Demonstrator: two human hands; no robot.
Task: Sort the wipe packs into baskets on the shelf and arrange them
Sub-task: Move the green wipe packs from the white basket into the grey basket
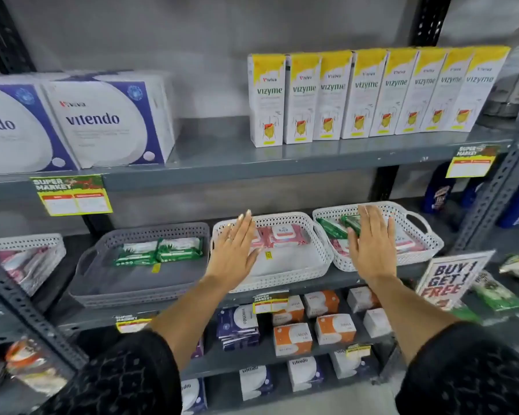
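Observation:
Three baskets stand side by side on the middle shelf. The grey basket holds two green wipe packs at its back. The middle white basket holds pink wipe packs at its back. The right white basket holds green packs and pink packs mixed together. My left hand hovers flat and open over the middle basket's left rim. My right hand is flat and open over the right basket, partly hiding its contents.
Another white basket with pink packs stands at the far left. A "Buy 1 Get 1 Free" sign stands right of the baskets. Vitendo boxes and Vizyme cartons fill the upper shelf. Small boxes line the lower shelves.

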